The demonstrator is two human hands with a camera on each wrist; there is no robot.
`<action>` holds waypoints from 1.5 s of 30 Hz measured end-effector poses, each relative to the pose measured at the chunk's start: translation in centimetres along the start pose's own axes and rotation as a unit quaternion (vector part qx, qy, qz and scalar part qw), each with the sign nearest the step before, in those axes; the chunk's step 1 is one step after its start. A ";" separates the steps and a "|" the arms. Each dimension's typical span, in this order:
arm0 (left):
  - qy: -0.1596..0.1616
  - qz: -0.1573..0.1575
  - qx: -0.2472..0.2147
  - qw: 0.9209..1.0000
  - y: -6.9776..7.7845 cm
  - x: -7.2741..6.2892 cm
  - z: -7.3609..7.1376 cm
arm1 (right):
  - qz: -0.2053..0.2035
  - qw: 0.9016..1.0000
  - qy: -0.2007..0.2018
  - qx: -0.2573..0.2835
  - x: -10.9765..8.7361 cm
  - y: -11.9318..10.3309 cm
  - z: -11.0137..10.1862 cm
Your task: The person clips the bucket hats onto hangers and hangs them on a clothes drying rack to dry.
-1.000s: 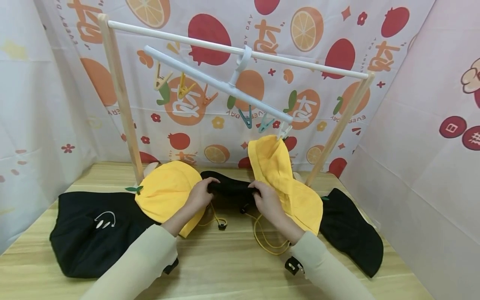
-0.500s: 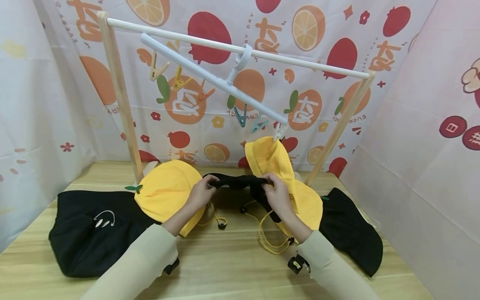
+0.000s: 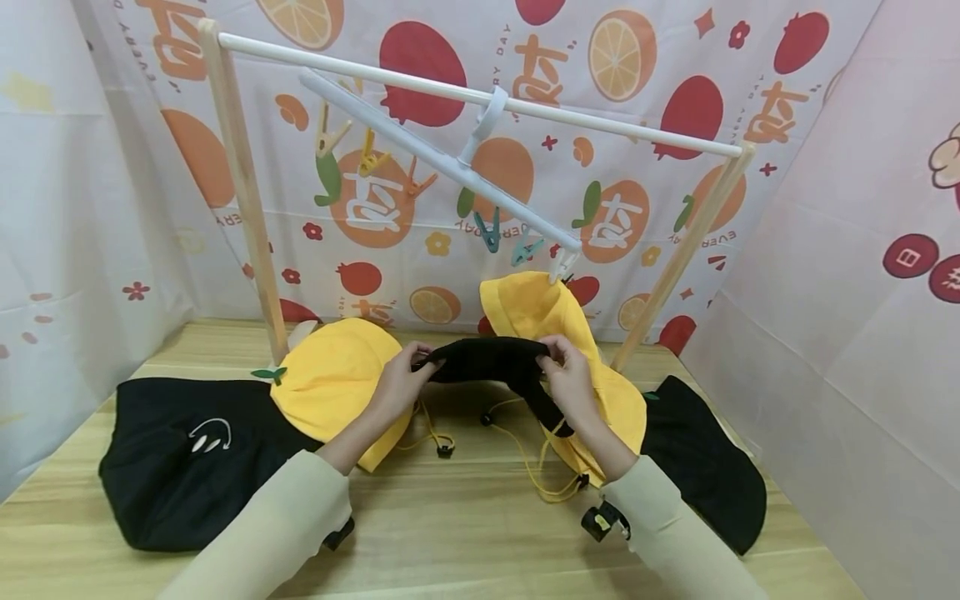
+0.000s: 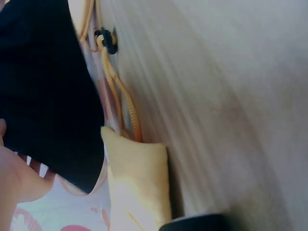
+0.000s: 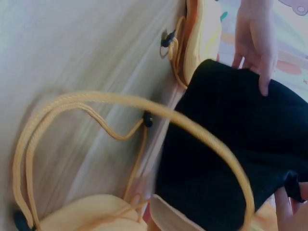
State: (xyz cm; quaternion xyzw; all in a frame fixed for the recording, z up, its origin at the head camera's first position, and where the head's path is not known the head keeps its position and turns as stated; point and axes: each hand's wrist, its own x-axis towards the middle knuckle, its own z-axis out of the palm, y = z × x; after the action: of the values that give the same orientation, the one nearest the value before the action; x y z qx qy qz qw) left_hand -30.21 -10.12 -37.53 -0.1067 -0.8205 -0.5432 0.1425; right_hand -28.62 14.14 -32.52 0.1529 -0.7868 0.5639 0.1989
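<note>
My left hand and right hand pinch opposite ends of a black hat, which stretches between them above the table. The right wrist view shows its dark cloth spread out, with a yellow cord looping across in front. Behind my right hand, a yellow hat hangs by its top from a white clothespin, its lower part reaching down near the tabletop. Another yellow hat with a green sprout lies beside my left hand.
A tilted hanger with several coloured clothespins hangs from the rack's white rod. At left lies a black item with a smiley face; at right, another black hat. Yellow cords with black toggles trail on the table.
My right hand has moved right and slightly up, drawing the black hat wider and turning more of its face into view. The left hand has shifted slightly. The hanger has swayed a little.
</note>
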 end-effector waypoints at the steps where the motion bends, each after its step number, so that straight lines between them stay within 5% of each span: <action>1: 0.000 0.008 -0.002 1.000 0.1 0.0 -0.1 | 0.007 1.000 0.000 0.005 0.1 0.1 -0.1; 5: -0.024 0.044 0.000 0.999 0.2 0.1 -0.6 | 0.048 0.998 -0.003 0.027 0.3 0.0 -0.5; 11: -0.104 0.086 0.009 0.991 -0.1 -0.1 -0.8 | 0.081 0.995 -0.018 0.050 0.1 0.0 -0.9; 18: -0.201 0.175 0.030 0.963 -1.1 -0.7 -0.9 | 0.087 0.992 -0.047 0.075 0.2 -0.6 -1.0; 21: -0.200 0.198 0.048 0.958 -1.0 -0.9 -1.0 | 0.088 0.992 -0.047 0.079 0.4 -0.9 -1.0; 31: -0.166 0.134 -0.014 0.977 0.5 -1.6 -2.0 | 0.079 0.993 -0.059 0.060 0.6 -1.0 -1.2; 40: -0.166 0.056 -0.043 0.984 1.0 -2.7 -3.2 | -0.036 0.990 -0.109 -0.087 1.1 -1.1 -1.5; 45: -0.166 0.041 -0.043 0.984 1.4 -3.3 -4.1 | -0.033 0.984 -0.133 -0.113 1.4 -1.0 -1.7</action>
State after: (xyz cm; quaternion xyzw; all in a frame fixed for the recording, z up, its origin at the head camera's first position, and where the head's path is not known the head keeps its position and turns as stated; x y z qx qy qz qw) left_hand -26.16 -13.40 -35.99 -0.2345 -0.8039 -0.5462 0.0218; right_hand -29.09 15.36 -30.53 0.2288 -0.8596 0.4388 0.1274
